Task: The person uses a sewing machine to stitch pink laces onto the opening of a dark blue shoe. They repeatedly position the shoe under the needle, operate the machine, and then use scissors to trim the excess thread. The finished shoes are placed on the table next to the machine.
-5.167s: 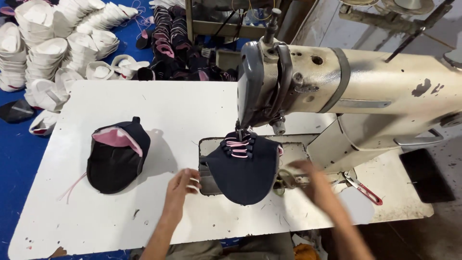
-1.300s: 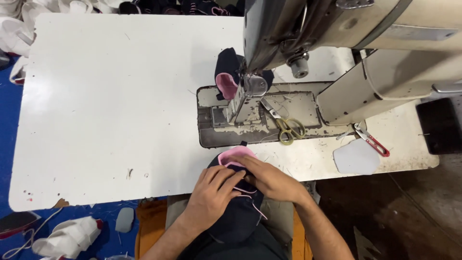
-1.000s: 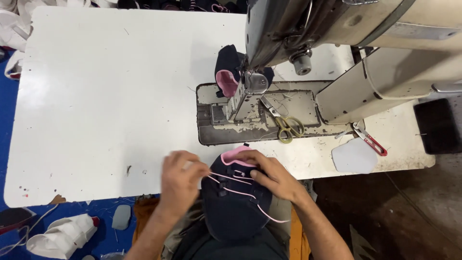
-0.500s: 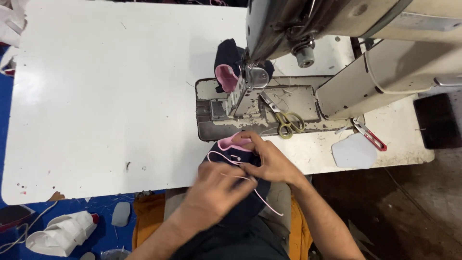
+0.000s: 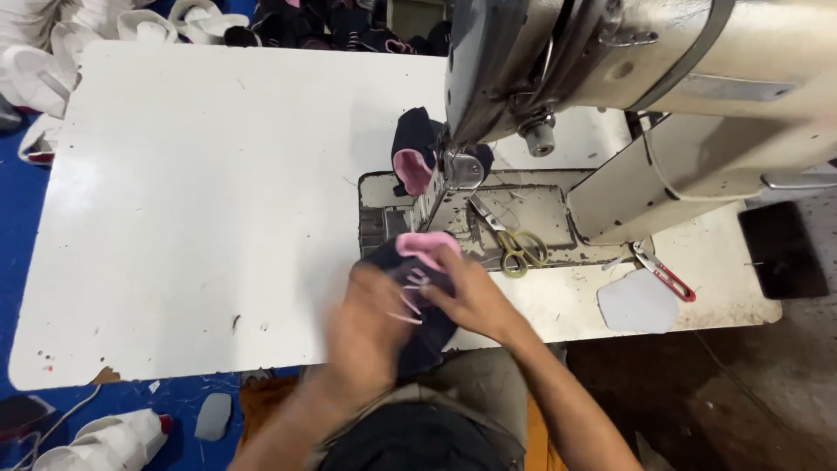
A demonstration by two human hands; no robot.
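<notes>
A dark navy shoe upper (image 5: 418, 327) with pink lining and pink laces sits at the near edge of the white table (image 5: 218, 201). My right hand (image 5: 471, 292) grips its top by the laces. My left hand (image 5: 366, 327), blurred by motion, is pressed on its left side. Just beyond stands the sewing machine (image 5: 610, 78), its needle post (image 5: 453, 174) above the worn metal plate. A second navy and pink upper (image 5: 417, 157) lies behind the post.
Yellow-handled scissors (image 5: 519, 249) lie on the machine plate. Red-handled snips (image 5: 664, 275) and a grey cut piece (image 5: 636, 301) rest at the table's right. White and dark uppers are piled beyond the far edge (image 5: 52, 44). The floor is blue at the left.
The upper came off my lap and up to the table's near edge by the machine plate. Both hands moved forward with it, and the left hand is still moving.
</notes>
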